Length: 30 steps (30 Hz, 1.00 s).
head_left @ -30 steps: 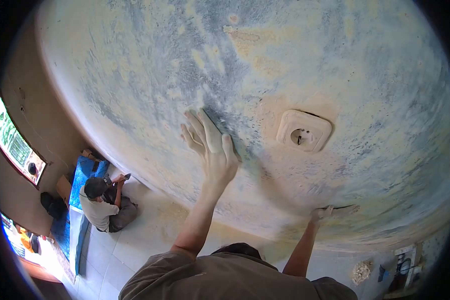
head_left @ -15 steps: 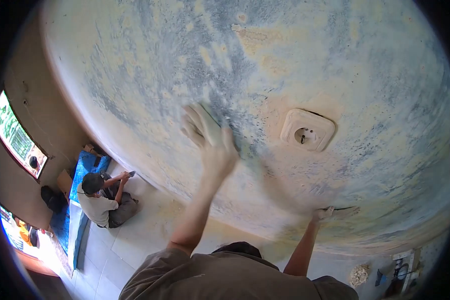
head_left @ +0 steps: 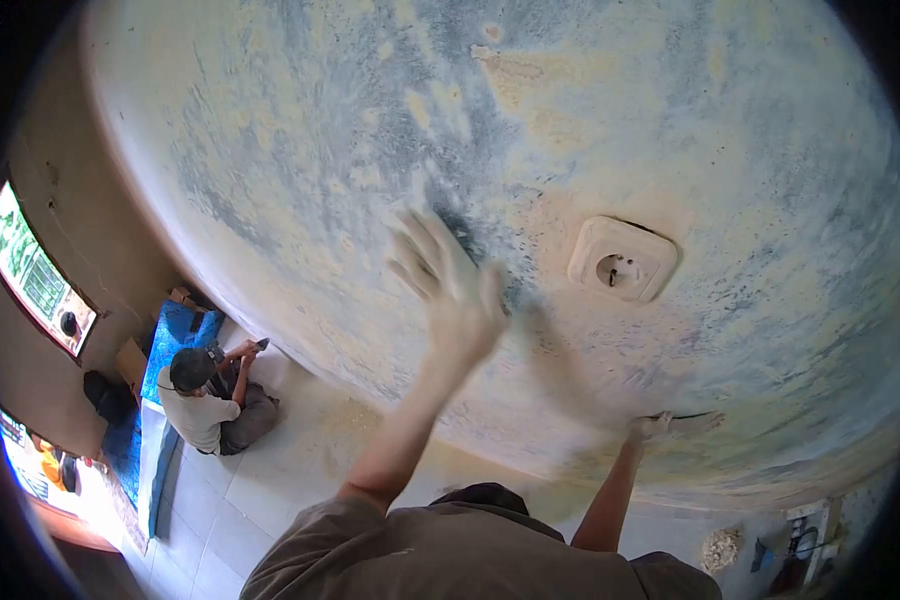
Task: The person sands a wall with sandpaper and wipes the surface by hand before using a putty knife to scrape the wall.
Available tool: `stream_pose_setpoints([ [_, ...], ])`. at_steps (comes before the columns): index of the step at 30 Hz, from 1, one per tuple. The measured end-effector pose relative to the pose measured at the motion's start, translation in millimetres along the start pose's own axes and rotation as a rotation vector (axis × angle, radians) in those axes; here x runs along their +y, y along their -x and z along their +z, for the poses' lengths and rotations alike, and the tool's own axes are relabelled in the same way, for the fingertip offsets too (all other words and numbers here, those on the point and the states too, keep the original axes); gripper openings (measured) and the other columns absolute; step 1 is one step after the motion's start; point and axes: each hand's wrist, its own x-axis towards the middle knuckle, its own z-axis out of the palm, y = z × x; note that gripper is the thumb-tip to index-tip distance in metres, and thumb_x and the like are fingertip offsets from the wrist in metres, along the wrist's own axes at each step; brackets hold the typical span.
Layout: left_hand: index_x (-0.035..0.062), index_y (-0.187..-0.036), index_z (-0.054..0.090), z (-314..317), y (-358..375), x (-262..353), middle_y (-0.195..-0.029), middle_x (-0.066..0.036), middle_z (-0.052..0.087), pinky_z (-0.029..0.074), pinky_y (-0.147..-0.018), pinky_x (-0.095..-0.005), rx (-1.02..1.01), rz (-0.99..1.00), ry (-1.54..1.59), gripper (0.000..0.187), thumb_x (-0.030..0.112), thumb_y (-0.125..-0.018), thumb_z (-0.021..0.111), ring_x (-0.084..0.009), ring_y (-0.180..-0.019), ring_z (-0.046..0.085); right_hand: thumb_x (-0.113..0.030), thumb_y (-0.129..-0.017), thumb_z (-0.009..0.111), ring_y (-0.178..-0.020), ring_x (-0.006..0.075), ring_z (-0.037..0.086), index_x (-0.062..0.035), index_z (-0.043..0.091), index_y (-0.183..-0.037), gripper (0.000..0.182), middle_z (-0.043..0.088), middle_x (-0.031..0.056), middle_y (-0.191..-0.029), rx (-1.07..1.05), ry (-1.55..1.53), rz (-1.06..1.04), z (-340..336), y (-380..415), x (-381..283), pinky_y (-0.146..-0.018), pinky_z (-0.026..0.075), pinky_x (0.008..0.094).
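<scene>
A curved-looking wall [head_left: 300,190], mottled in pale yellow, blue and grey, fills most of the view. My left hand [head_left: 455,290] is pressed near the wall's middle, left of a socket. It is pale with dust and blurred, its fingers stretched out flat. A dark patch borders those fingers; whether something thin lies under the palm is hidden. Farther right and lower, my right hand [head_left: 660,424] rests against the wall, fingers extended to the right, with a thin dark line along their upper side. The cream wall socket [head_left: 625,260] sits between and above the hands.
A person [head_left: 205,400] in a light shirt and dark cap sits on the tiled floor [head_left: 205,510] at left, holding a small dark object. Behind them are blue sheeting [head_left: 175,330] and a window [head_left: 40,270]. Tools [head_left: 800,545] and a crumbly pale heap [head_left: 720,550] lie lower right.
My left hand has moved right and slightly down along the wall, closer to the socket, with its fingers still stretched. My right hand stays in about the same place.
</scene>
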Motion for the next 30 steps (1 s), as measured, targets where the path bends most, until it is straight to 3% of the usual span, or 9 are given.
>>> stream_pose_setpoints([
  [1, -0.0107, -0.147, 0.002, 6.3, 12.4, 3.3, -0.153, -0.033, -0.012, -0.014, -0.108, -0.0628, -0.036, 0.002, -0.037, 0.068, 0.025, -0.098, 0.033, -0.0536, -0.138, -0.018, -0.05, -0.091, 0.043, -0.112, 0.0306, 0.046, 0.0018, 0.045, -0.131, 0.065, 0.049, 0.0172, -0.129, -0.024, 0.099, -0.05, -3.2, -1.7, 1.4, -0.098, 0.036, 0.0404],
  [4, -0.0081, -0.148, 0.002, 3.3, -2.1, -4.3, -0.153, -0.032, -0.012, -0.015, -0.108, -0.0627, 0.032, 0.065, -0.07, 0.067, 0.027, -0.099, 0.033, -0.0527, -0.138, -0.019, -0.048, -0.092, 0.042, -0.11, 0.0302, 0.047, 0.0025, 0.045, -0.129, 0.063, 0.05, 0.0178, -0.126, 0.147, -0.243, 0.116, 23.7, 7.8, -34.1, -0.097, 0.037, 0.0395],
  [7, -0.0122, -0.146, 0.003, -37.6, -63.0, -7.7, -0.153, -0.033, -0.012, -0.014, -0.107, -0.0641, 0.121, -0.059, 0.11, 0.072, 0.028, -0.098, 0.037, -0.053, -0.138, -0.018, -0.046, -0.093, 0.042, -0.11, 0.0302, 0.047, 0.0031, 0.046, -0.128, 0.061, 0.05, 0.0178, -0.125, 0.104, -0.311, 0.108, 24.0, 8.3, -45.7, -0.097, 0.037, 0.0396],
  [13, -0.0128, -0.146, 0.004, -0.7, 5.6, -0.3, -0.152, -0.035, -0.011, -0.01, -0.107, -0.0666, -0.029, 0.028, -0.072, 0.071, 0.026, -0.098, 0.038, -0.0537, -0.139, -0.013, -0.046, -0.092, 0.041, -0.109, 0.0289, 0.047, 0.0042, 0.046, -0.128, 0.063, 0.05, 0.0175, -0.125, 0.177, -0.253, 0.204, 30.2, 15.4, -53.5, -0.097, 0.037, 0.039],
  [16, -0.0098, -0.147, 0.003, 8.0, 19.6, -1.0, -0.152, -0.035, -0.008, -0.006, -0.11, -0.0624, -0.045, 0.102, -0.211, 0.067, 0.02, -0.097, 0.036, -0.0526, -0.139, -0.012, -0.043, -0.092, 0.036, -0.109, 0.0288, 0.047, 0.007, 0.046, -0.128, 0.063, 0.05, 0.0195, -0.123, 0.132, -0.333, 0.206, 27.6, 12.3, -48.5, -0.097, 0.037, 0.038],
  [22, -0.0132, -0.145, 0.011, -44.0, -82.6, 2.2, -0.153, -0.035, -0.004, -0.013, -0.107, -0.0655, 0.218, -0.013, 0.085, 0.072, 0.028, -0.096, 0.043, -0.0534, -0.139, -0.013, -0.04, -0.088, 0.054, -0.1, 0.0264, 0.05, 0.0084, 0.051, -0.12, 0.059, 0.054, 0.0155, -0.114, 0.127, 0.241, -0.094, 4.1, 7.4, -28.0, -0.089, 0.041, 0.0386],
  [24, -0.0126, -0.146, 0.012, -30.8, -57.5, 1.4, -0.153, -0.034, -0.005, -0.013, -0.107, -0.0659, 0.123, 0.025, 0.004, 0.071, 0.029, -0.097, 0.043, -0.0534, -0.139, -0.013, -0.04, -0.088, 0.058, -0.097, 0.0266, 0.051, 0.0094, 0.052, -0.118, 0.058, 0.055, 0.015, -0.112, 0.197, 0.173, -0.035, 10.1, 9.1, -29.6, -0.088, 0.042, 0.0387],
  [27, -0.011, -0.147, 0.01, 10.9, 16.8, -6.2, -0.153, -0.033, -0.007, -0.013, -0.107, -0.0662, 0.012, 0.145, -0.119, 0.071, 0.028, -0.097, 0.042, -0.053, -0.139, -0.013, -0.04, -0.09, 0.053, -0.096, 0.0289, 0.051, 0.0105, 0.053, -0.117, 0.057, 0.055, 0.0166, -0.113, 0.337, -0.144, 0.242, 45.5, 27.3, -93.7, -0.089, 0.041, 0.0386],
  [30, -0.0102, -0.147, 0.011, 14.6, 9.3, -7.1, -0.153, -0.033, -0.007, -0.013, -0.106, -0.0671, 0.034, 0.179, -0.164, 0.07, 0.027, -0.097, 0.042, -0.0535, -0.139, -0.013, -0.043, -0.093, 0.045, -0.103, 0.0308, 0.049, 0.0082, 0.05, -0.123, 0.059, 0.053, 0.0178, -0.12, 0.38, -0.148, 0.329, 46.1, 22.0, -87.8, -0.094, 0.038, 0.039],
])
